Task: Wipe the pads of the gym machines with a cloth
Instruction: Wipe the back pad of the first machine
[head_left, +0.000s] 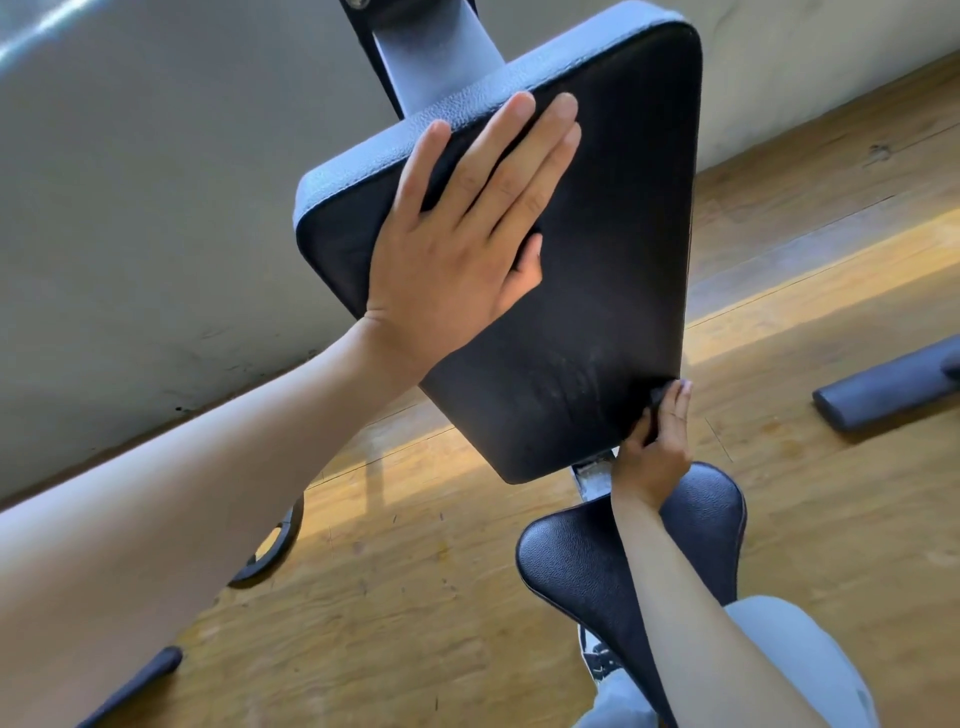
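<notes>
We press our left hand (457, 234) flat, fingers straight and spread a little, against the upper part of the large black textured vinyl back pad (571, 291), steadying it. At the pad's lower corner our right hand (657, 441) pinches a small dark cloth (658, 396), fingers curled round it, right against the pad's edge. To wipe well, we judge it best to keep the upper hand bracing while the cloth runs along the lower rim and then up across the face, where faint pale streaks show just above the cloth. Below the pad sits a rounded black vinyl seat pad (571, 561); under both lies a worn wooden floor (415, 623) with a sunlit band, and behind the pad a grey wall (156, 208).
</notes>
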